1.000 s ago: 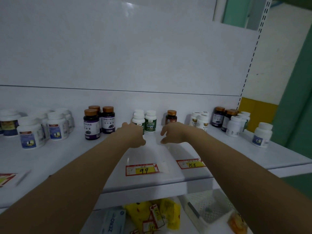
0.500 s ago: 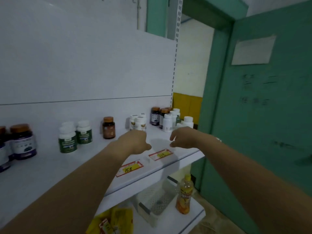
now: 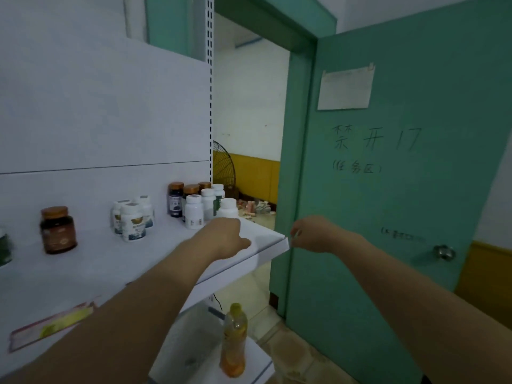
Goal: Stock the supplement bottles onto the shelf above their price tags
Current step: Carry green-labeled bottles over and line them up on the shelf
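Your left hand [image 3: 225, 240] is the one to use. It hovers over the right end of the shelf [image 3: 83, 273], and the nearest white bottle [image 3: 228, 207] stands just behind it, toward the back panel, so close that your knuckles hide the bottle's foot. Your right hand [image 3: 310, 234] hangs past the shelf's corner, in front of the door [image 3: 388, 189], with no bottle beside it, so it has the longer way back. Both hands have their fingers loosely curled and I see nothing held in either. The left shows only its back, so its fingertips are hidden. The bottle stands upright, long axis vertical, so I judge a short reach forward with the fingers opened round its side to be the natural grip, rather than a grab from above. It is a squat white tub with a white screw cap, plain on the side facing you. It is the front one of a tight cluster [image 3: 194, 206] of more white bottles and three dark ones with copper caps. They are packed touching or nearly so behind it and to its left, which leaves little finger room on that side. Farther left stand a white group [image 3: 133, 221] with blue labels and a lone amber bottle [image 3: 58, 230]. The only price tag [image 3: 52, 325] in view lies at the front edge well to your left, too blurred to read. Whether one sits below the cluster I cannot tell.
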Motion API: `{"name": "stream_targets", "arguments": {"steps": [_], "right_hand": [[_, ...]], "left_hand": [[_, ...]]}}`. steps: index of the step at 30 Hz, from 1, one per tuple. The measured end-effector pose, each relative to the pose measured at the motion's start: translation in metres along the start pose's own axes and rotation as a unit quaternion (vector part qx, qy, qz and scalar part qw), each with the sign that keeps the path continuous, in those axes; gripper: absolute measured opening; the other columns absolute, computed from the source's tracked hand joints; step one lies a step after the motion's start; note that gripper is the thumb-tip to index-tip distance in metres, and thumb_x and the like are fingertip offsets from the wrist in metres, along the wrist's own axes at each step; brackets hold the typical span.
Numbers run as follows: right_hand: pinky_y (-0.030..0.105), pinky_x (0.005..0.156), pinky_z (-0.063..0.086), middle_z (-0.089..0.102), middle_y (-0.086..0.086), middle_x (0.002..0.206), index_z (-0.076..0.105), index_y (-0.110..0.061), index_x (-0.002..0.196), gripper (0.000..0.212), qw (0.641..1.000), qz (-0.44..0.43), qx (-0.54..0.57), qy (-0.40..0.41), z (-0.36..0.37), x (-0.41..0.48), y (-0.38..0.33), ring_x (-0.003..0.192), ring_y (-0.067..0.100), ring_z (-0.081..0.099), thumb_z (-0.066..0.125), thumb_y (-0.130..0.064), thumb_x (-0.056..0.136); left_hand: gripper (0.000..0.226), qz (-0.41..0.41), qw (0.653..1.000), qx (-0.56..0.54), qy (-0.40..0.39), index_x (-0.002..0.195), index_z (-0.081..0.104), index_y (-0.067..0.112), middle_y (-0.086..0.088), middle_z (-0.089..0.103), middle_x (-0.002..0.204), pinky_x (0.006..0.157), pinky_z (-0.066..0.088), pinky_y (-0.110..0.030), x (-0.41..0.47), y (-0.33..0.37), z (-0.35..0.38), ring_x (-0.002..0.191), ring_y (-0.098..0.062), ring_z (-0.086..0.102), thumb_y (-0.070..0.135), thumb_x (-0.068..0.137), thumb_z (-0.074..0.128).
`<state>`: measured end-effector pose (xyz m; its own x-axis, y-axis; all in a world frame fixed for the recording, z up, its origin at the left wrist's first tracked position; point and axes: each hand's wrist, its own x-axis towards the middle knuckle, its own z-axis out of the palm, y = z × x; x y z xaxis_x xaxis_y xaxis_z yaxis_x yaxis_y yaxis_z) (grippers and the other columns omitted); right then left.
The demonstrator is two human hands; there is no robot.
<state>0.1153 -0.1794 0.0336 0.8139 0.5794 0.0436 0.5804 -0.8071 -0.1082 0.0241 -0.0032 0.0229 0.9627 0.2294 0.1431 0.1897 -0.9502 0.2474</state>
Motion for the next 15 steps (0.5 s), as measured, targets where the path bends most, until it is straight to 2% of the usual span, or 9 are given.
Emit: {"name": "stream_targets", "arguments": {"steps": [4,8,10,15], "right_hand": [[0.041,0.096,0.047,0.062,0.019,0.122,0.06,0.002,0.119,0.036,0.999,-0.036,0.013,0.004,0.0,0.033,0.039,0.112,0.033,0.056,0.05,-0.021,0.093],[0.038,0.094,0.048,0.061,0.015,0.122,0.06,-0.006,0.12,0.035,0.996,-0.086,0.008,-0.013,0.003,0.069,0.072,0.11,0.03,0.056,0.052,-0.026,0.093],[0.038,0.093,0.048,0.061,0.013,0.122,0.058,-0.009,0.121,0.035,0.995,-0.101,0.013,-0.02,0.005,0.09,0.086,0.109,0.029,0.056,0.053,-0.028,0.092],[0.03,0.081,0.045,0.06,0.011,0.123,0.058,-0.012,0.123,0.038,0.99,-0.136,0.028,-0.026,0.013,0.148,0.102,0.109,0.026,0.055,0.054,-0.031,0.09]], "left_hand": [[0.042,-0.029,0.999,-0.019,0.021,0.118,0.053,0.008,-0.012,0.057,0.122,0.082,0.042,-0.031,0.04,0.037,0.018,0.106,-0.025,0.054,0.04,0.091,0.051],[0.038,-0.066,0.996,-0.04,0.044,0.114,0.055,0.003,-0.016,0.059,0.117,0.081,0.043,-0.034,0.078,0.071,0.036,0.094,-0.023,0.052,0.034,0.091,0.052],[0.038,-0.09,0.993,-0.05,0.059,0.115,0.054,0.003,-0.016,0.057,0.119,0.085,0.045,-0.037,0.095,0.081,0.043,0.1,-0.026,0.055,0.033,0.091,0.052],[0.039,-0.165,0.983,-0.021,0.072,0.118,0.051,0.004,-0.016,0.055,0.118,0.081,0.045,-0.031,0.141,0.089,0.051,0.105,-0.029,0.055,0.032,0.092,0.051]]}}
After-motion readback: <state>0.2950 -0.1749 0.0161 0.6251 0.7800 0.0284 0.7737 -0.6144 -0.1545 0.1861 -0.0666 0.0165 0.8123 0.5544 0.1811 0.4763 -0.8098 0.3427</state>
